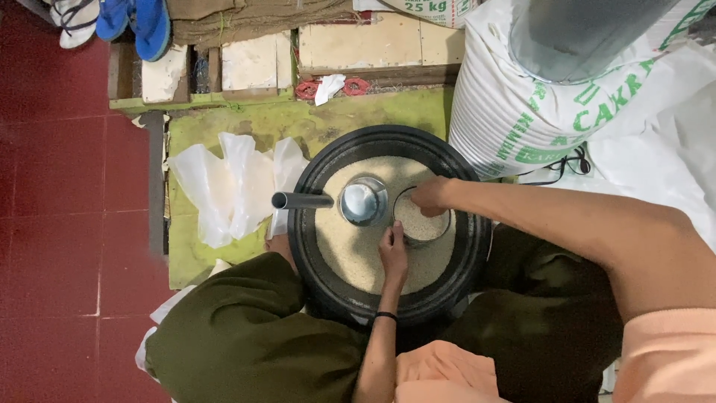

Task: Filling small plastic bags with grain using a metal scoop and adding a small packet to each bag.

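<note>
Looking down from the head camera, we have both hands inside a black tub (321,246) filled with pale grain (350,246). Our left hand (393,252) has its grip closed on the near rim of a small round tin (422,221), steadying it so it sits level in the grain. Our right hand (431,195) rests on the tin's far rim, fingers curled together over the heaped grain inside, seemingly to level it. Just left of that grip a metal scoop (363,200) with a tubular handle lies mouth-down on the grain, within easy reach. Farther left, clear plastic bags (231,186) lie on the green mat (186,254); a white woven sack (514,112) stands beyond the tub.
</note>
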